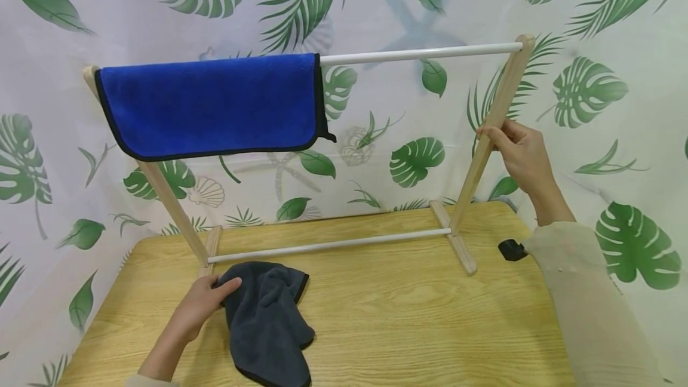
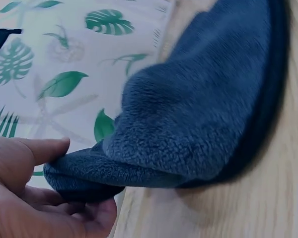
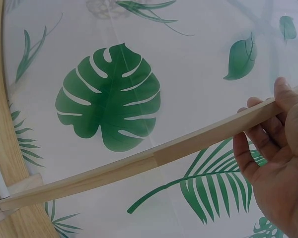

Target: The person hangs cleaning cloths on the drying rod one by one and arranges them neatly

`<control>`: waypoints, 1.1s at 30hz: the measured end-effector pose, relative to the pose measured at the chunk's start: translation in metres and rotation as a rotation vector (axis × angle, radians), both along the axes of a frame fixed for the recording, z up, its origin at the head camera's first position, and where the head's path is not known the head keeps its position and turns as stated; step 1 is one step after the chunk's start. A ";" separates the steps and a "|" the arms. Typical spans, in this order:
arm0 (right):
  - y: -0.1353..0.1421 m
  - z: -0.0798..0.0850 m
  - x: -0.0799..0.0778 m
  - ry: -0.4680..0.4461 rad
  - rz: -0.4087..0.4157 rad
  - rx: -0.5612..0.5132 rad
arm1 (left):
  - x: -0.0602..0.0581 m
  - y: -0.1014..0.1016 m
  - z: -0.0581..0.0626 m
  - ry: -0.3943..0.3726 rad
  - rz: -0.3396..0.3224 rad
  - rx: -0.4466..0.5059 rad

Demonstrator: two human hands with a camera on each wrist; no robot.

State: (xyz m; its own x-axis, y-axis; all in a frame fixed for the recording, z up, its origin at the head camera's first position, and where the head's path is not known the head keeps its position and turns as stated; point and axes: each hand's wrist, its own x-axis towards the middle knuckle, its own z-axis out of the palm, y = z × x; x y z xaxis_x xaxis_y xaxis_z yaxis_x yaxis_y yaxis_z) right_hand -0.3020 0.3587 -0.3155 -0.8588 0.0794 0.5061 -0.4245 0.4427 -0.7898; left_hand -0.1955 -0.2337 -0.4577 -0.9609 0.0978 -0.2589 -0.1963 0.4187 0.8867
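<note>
A dark grey towel (image 1: 266, 321) with black edging hangs bunched from my left hand (image 1: 196, 306), which pinches its upper left part between thumb and fingers. In the left wrist view the grey towel (image 2: 188, 109) stretches away from the left hand (image 2: 54, 188). My right hand (image 1: 518, 151) grips the right wooden post of the drying rack (image 1: 497, 106) about halfway up. Seen from the right wrist, thumb and fingers of the right hand (image 3: 278, 148) close round the wooden post (image 3: 208, 134). A blue towel (image 1: 209, 109) with black edging is draped over the left part of the rack's top white bar.
The rack stands on a wooden table (image 1: 376, 303), with a lower white bar (image 1: 328, 246) between its feet. A small black object (image 1: 512, 250) is by the right sleeve. Behind is a leaf-patterned wall covering (image 1: 355, 178).
</note>
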 end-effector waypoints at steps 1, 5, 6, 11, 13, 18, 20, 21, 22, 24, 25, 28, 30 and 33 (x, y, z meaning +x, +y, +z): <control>0.000 0.000 0.000 -0.003 -0.001 0.002 | 0.000 0.000 0.001 -0.012 -0.007 0.038; 0.002 -0.002 0.000 -0.015 0.002 -0.002 | 0.000 -0.001 0.003 -0.055 -0.008 0.168; 0.002 -0.002 0.000 -0.016 0.003 -0.003 | 0.000 -0.002 0.004 -0.056 -0.011 0.189; 0.002 -0.001 -0.001 -0.007 0.012 -0.010 | -0.002 -0.006 0.007 -0.074 -0.044 0.307; 0.002 -0.001 -0.002 -0.005 0.018 -0.010 | -0.002 -0.007 0.010 -0.088 -0.065 0.349; 0.002 0.001 -0.002 -0.007 0.028 -0.013 | -0.002 -0.009 0.019 -0.072 -0.133 0.398; 0.002 0.001 -0.002 -0.008 0.031 -0.014 | -0.002 -0.007 0.022 -0.055 -0.150 0.407; 0.002 0.001 -0.002 -0.009 0.031 -0.013 | -0.001 -0.006 0.025 -0.047 -0.147 0.409; 0.002 0.001 -0.002 -0.009 0.031 -0.014 | -0.001 -0.005 0.027 -0.039 -0.147 0.409; 0.002 0.002 -0.002 -0.010 0.033 -0.016 | -0.001 -0.002 0.033 -0.022 -0.142 0.403; 0.002 0.002 -0.002 -0.011 0.033 -0.016 | -0.001 0.000 0.036 -0.015 -0.139 0.400; 0.002 0.001 -0.002 -0.014 0.031 -0.016 | 0.000 0.003 0.044 0.010 -0.146 0.402; 0.003 0.001 -0.002 -0.017 0.026 -0.012 | 0.001 0.005 0.050 0.028 -0.150 0.411; 0.003 0.001 -0.001 -0.022 0.015 -0.001 | 0.002 0.009 0.057 0.064 -0.173 0.413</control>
